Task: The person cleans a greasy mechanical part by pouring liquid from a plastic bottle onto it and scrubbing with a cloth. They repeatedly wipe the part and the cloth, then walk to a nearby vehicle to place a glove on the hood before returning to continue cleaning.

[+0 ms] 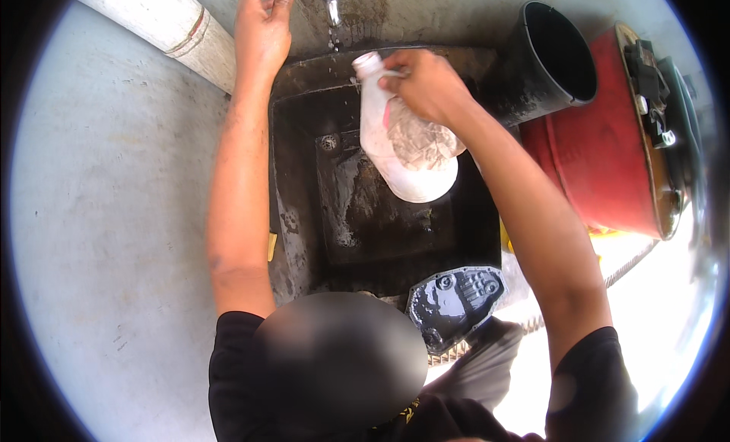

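Nearest, 1 black metal pan (456, 303) sits by the basin (300, 206). Over the basin, the right hand (432, 86) grips a white jug (376, 130), its long axis slanting, mouth pointing away and leftward near the tap (332, 10). The left hand (262, 35) is cropped; its grip I cannot tell.

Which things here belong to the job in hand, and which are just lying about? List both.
Seemingly in the job:
white jug, held in the right hand
dripping tap, near the left hand
dark basin, below the jug
wet black metal cover, perhaps

Seemingly just there:
black bucket
red drum
pale pipe
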The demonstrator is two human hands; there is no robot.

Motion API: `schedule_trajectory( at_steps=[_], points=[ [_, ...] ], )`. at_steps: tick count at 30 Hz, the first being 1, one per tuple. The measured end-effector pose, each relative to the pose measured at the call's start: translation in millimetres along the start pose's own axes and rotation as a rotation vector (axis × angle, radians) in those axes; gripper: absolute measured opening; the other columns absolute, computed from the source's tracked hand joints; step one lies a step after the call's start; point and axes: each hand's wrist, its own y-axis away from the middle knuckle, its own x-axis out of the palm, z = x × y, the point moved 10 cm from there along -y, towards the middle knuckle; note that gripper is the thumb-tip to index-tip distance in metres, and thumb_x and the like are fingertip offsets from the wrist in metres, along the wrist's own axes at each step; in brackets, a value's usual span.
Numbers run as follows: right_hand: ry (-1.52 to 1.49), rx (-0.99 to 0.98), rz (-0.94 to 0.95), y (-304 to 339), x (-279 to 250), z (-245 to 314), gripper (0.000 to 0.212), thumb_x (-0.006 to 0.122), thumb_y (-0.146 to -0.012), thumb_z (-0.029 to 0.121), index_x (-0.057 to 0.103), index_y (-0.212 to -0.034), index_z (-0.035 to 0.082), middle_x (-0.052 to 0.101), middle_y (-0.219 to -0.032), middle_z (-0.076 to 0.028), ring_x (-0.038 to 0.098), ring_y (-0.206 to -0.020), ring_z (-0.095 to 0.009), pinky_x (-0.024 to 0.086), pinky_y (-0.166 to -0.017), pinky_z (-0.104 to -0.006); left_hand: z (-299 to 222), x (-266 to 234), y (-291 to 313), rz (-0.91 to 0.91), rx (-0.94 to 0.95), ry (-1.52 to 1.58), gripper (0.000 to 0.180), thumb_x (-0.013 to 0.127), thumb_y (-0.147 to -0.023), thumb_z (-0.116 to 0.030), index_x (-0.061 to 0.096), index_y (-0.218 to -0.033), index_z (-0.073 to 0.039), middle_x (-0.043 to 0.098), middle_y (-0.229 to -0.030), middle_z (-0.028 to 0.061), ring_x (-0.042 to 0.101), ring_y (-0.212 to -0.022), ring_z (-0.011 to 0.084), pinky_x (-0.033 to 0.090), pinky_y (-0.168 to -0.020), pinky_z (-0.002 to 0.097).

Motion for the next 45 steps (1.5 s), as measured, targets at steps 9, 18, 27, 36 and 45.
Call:
schedule_trajectory(
  at_steps=[9, 18, 27, 36, 45],
  points=[
    [-0.677, 0.081, -0.023, 133, -11, -44, 0.042, 0.070, -0.095, 0.008, 0.062, -0.136, 0.004, 0.072, -0.122, -0.018, 0.067, -0.112, -0.016, 0.053, -0.095, -0.0316, 85, 28, 201, 0.450, -0.571, 0.081, 0.033, 0.056, -0.106, -0.027, 0.061, -0.132, -0.007, 0.070, -0.107, 0.0029, 0.062, -0.090, 0.0114, 0.046, -0.078, 0.0267],
    [-0.110, 0.006, 0.354, 318, -20, -32, 0.045, 0.070, -0.094, 0.017, 0.062, -0.137, 0.007, 0.070, -0.117, -0.023, 0.066, -0.112, -0.041, 0.055, -0.092, -0.0435, 61, 53, 506, 0.990, -0.951, 0.101, 0.033, 0.062, -0.101, -0.015, 0.061, -0.130, 0.001, 0.070, -0.114, 0.0111, 0.066, -0.105, 0.0182, 0.051, -0.093, 0.0311],
    [0.512, 0.319, 0.915, 470, 65, -238, 0.035, 0.063, -0.093, 0.029, 0.069, -0.114, 0.002, 0.072, -0.104, -0.025, 0.069, -0.102, -0.042, 0.054, -0.091, -0.0503, 11, 83, 579, 0.878, -0.828, -0.044, 0.045, 0.068, -0.097, -0.027, 0.059, -0.134, -0.004, 0.067, -0.124, 0.0160, 0.067, -0.106, 0.0281, 0.053, -0.093, 0.0374],
    [0.585, 0.423, 1.005, 481, 89, -282, 0.036, 0.058, -0.092, 0.025, 0.070, -0.118, 0.002, 0.068, -0.124, -0.023, 0.065, -0.118, -0.037, 0.053, -0.100, -0.0454, 9, 78, 599, 0.793, -0.774, -0.168, 0.050, 0.069, -0.095, -0.026, 0.057, -0.138, -0.005, 0.067, -0.124, 0.0164, 0.067, -0.106, 0.0300, 0.053, -0.092, 0.0382],
    [0.524, 0.373, 0.997, 468, 102, -301, 0.044, 0.066, -0.089, 0.036, 0.071, -0.110, -0.003, 0.071, -0.111, -0.026, 0.068, -0.108, -0.040, 0.054, -0.094, -0.0456, 10, 78, 618, 0.842, -0.813, -0.167, 0.055, 0.069, -0.095, -0.029, 0.053, -0.142, -0.005, 0.070, -0.113, 0.0174, 0.069, -0.102, 0.0317, 0.053, -0.090, 0.0384]
  ],
)
